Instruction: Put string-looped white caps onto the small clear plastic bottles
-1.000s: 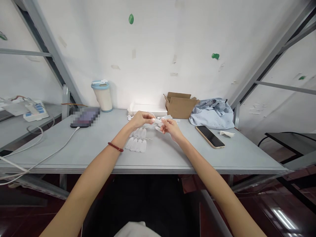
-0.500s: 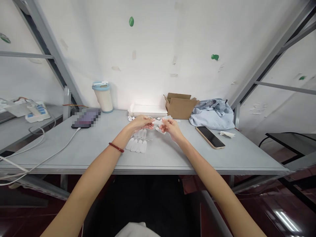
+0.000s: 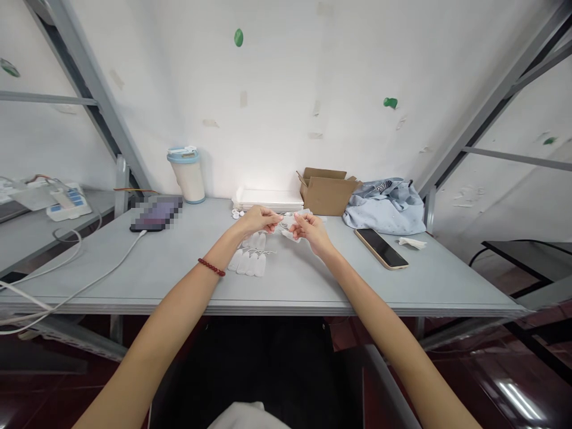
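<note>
Above the middle of the desk, my right hand [image 3: 311, 231] pinches a small white tag [image 3: 288, 221] between thumb and fingertips. My left hand [image 3: 258, 220], a red bead bracelet on its wrist, is closed in a pinch just left of that tag. Its fingertips seem to be at the tag's thin string, too fine to make out clearly. Several white tags with strings [image 3: 250, 263] lie in rows below my left hand, partly covered by it. Another white tag [image 3: 289, 236] shows under the right fingers, and more white pieces lie behind the hands.
Against the wall stand a stack of white sheets or boxes [image 3: 268, 198], an open cardboard box [image 3: 329, 193], a bunched blue cloth [image 3: 386, 208] and a cream tumbler [image 3: 188, 179]. A phone [image 3: 381, 249] and crumpled tissue [image 3: 412, 243] lie right; a cabled phone [image 3: 156, 214] lies left.
My left fingertips have shifted slightly to the right and up beside the tag. My right hand keeps its pinch in nearly the same place.
</note>
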The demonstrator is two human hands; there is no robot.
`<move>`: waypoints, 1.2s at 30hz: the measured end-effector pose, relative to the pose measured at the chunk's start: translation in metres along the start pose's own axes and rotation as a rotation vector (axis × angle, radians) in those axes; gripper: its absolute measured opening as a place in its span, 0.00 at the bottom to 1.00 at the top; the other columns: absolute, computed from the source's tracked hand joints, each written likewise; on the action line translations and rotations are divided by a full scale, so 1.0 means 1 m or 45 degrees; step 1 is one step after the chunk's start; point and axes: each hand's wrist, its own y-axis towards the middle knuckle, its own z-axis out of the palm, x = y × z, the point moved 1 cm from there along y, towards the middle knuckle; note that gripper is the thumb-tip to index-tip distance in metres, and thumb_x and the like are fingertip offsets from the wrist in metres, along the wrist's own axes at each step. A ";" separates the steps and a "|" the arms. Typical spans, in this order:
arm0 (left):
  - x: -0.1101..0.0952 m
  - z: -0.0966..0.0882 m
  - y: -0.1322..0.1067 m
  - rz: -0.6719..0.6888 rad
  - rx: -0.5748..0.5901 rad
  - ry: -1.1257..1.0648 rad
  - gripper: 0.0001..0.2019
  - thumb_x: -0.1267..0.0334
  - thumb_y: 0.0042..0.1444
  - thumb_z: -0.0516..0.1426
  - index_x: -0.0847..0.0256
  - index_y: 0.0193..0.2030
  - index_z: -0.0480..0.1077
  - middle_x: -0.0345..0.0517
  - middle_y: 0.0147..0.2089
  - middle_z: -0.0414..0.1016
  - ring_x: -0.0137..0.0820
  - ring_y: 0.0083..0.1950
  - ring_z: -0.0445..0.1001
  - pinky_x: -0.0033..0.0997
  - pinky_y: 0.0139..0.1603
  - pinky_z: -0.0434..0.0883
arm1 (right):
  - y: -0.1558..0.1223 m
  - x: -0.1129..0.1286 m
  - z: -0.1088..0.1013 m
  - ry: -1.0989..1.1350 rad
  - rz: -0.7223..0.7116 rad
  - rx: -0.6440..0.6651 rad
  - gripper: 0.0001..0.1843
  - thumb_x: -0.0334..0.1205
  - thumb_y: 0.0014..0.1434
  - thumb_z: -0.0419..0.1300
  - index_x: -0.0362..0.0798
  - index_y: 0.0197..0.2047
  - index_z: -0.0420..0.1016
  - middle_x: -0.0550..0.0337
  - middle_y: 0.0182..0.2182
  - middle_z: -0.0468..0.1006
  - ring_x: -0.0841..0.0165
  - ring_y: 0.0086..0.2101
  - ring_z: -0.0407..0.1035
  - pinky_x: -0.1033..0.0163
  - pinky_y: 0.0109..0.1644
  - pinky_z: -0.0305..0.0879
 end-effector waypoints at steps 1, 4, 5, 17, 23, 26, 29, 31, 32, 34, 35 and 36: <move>0.000 0.000 0.000 0.025 0.002 -0.005 0.19 0.50 0.40 0.68 0.66 0.26 0.73 0.40 0.22 0.70 0.25 0.25 0.67 0.29 0.30 0.68 | 0.000 0.000 -0.001 0.006 0.008 -0.002 0.28 0.63 0.42 0.66 0.46 0.25 0.66 0.59 0.21 0.77 0.74 0.18 0.66 0.67 0.23 0.64; 0.002 0.000 0.001 0.090 0.000 -0.022 0.19 0.53 0.38 0.69 0.66 0.32 0.75 0.41 0.25 0.71 0.26 0.27 0.69 0.29 0.31 0.69 | 0.000 0.001 -0.002 0.038 0.034 -0.005 0.28 0.64 0.42 0.66 0.46 0.24 0.65 0.59 0.21 0.76 0.74 0.18 0.65 0.67 0.23 0.64; 0.002 0.000 0.002 0.116 -0.002 -0.024 0.19 0.53 0.37 0.69 0.66 0.33 0.76 0.41 0.26 0.72 0.26 0.28 0.69 0.29 0.32 0.70 | 0.000 0.001 -0.002 0.047 0.041 -0.003 0.28 0.64 0.42 0.66 0.46 0.24 0.65 0.59 0.20 0.76 0.74 0.18 0.65 0.67 0.23 0.64; 0.001 0.002 0.000 0.006 -0.008 -0.135 0.22 0.48 0.41 0.68 0.66 0.34 0.77 0.46 0.32 0.76 0.28 0.31 0.72 0.33 0.38 0.72 | 0.002 0.001 -0.002 0.126 0.056 -0.026 0.27 0.62 0.43 0.67 0.46 0.25 0.65 0.59 0.21 0.76 0.75 0.18 0.65 0.67 0.23 0.63; 0.005 0.004 0.003 -0.033 -0.030 0.012 0.24 0.42 0.44 0.64 0.67 0.27 0.75 0.48 0.28 0.75 0.28 0.27 0.70 0.31 0.30 0.70 | 0.001 0.001 -0.002 0.128 0.071 -0.040 0.28 0.63 0.42 0.68 0.47 0.25 0.64 0.59 0.20 0.76 0.74 0.17 0.65 0.67 0.22 0.63; 0.004 0.004 0.003 0.088 -0.046 0.075 0.23 0.44 0.42 0.65 0.67 0.26 0.74 0.47 0.28 0.75 0.27 0.27 0.69 0.30 0.31 0.70 | 0.001 0.001 -0.003 0.129 0.086 -0.033 0.28 0.63 0.42 0.68 0.47 0.25 0.64 0.60 0.19 0.76 0.75 0.17 0.64 0.68 0.21 0.62; 0.002 0.005 0.001 0.185 -0.076 0.150 0.21 0.46 0.42 0.66 0.66 0.27 0.74 0.46 0.28 0.75 0.27 0.28 0.70 0.29 0.30 0.70 | 0.002 0.000 -0.004 0.131 0.098 -0.017 0.28 0.64 0.43 0.66 0.47 0.24 0.64 0.60 0.19 0.75 0.75 0.16 0.64 0.68 0.21 0.62; -0.001 0.006 -0.001 0.200 -0.091 0.173 0.20 0.46 0.43 0.65 0.66 0.26 0.74 0.46 0.29 0.75 0.27 0.29 0.70 0.28 0.29 0.69 | 0.003 -0.001 -0.004 0.137 0.100 -0.012 0.28 0.64 0.43 0.66 0.46 0.24 0.64 0.59 0.19 0.75 0.75 0.16 0.64 0.68 0.21 0.62; -0.002 0.007 -0.001 0.192 -0.091 0.169 0.21 0.45 0.44 0.64 0.65 0.26 0.74 0.46 0.30 0.75 0.28 0.30 0.70 0.27 0.29 0.69 | 0.003 -0.001 -0.004 0.139 0.100 -0.013 0.28 0.64 0.43 0.67 0.46 0.24 0.64 0.59 0.19 0.75 0.75 0.16 0.64 0.68 0.21 0.63; -0.003 0.008 -0.002 0.164 -0.080 0.150 0.22 0.44 0.46 0.63 0.65 0.25 0.73 0.47 0.30 0.74 0.28 0.30 0.70 0.27 0.28 0.69 | 0.004 -0.001 -0.003 0.134 0.097 -0.015 0.28 0.63 0.43 0.67 0.46 0.25 0.65 0.59 0.20 0.76 0.75 0.16 0.64 0.68 0.22 0.63; -0.004 0.009 -0.002 0.149 -0.077 0.141 0.22 0.43 0.47 0.62 0.65 0.25 0.73 0.47 0.29 0.74 0.27 0.29 0.69 0.27 0.28 0.69 | 0.004 -0.002 -0.003 0.124 0.094 -0.015 0.28 0.63 0.43 0.67 0.46 0.25 0.65 0.59 0.20 0.76 0.75 0.17 0.65 0.68 0.22 0.64; -0.004 0.009 -0.002 0.136 -0.074 0.137 0.22 0.43 0.47 0.62 0.66 0.25 0.73 0.46 0.28 0.73 0.27 0.28 0.69 0.27 0.27 0.69 | 0.004 -0.002 -0.003 0.109 0.086 -0.016 0.28 0.63 0.43 0.67 0.46 0.25 0.65 0.59 0.20 0.76 0.75 0.17 0.65 0.68 0.22 0.64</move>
